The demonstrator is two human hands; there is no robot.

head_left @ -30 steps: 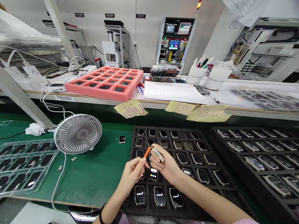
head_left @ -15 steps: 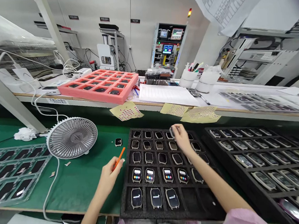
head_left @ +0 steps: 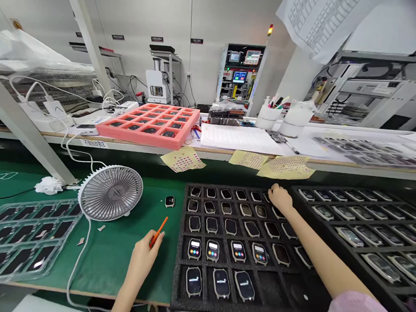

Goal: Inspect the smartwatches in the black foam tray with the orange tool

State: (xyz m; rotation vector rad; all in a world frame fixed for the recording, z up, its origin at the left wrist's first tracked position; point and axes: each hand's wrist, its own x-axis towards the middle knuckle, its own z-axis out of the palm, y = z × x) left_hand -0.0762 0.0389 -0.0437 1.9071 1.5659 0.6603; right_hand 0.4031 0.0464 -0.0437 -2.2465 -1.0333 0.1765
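Right hand (head_left: 280, 199) lies curled on the far edge of a black foam tray (head_left: 176, 301), whose pockets keep smartwatches (head_left: 221, 283) apart — whether it grips anything cannot be told. Left hand (head_left: 142, 260), over the green mat (head_left: 104, 258), pinches an orange stick (head_left: 158, 232) clear of the screens.

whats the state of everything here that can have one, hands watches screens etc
left hand: pinching orange stick
right hand: curled over black foam tray, nothing visibly held
fourth-row smartwatches: screens lit, coloured dots
front-row smartwatches: screens on, white logo
upper-row smartwatches: screens dark
desk fan: tilted upward, running or not unclear
machine display: lit
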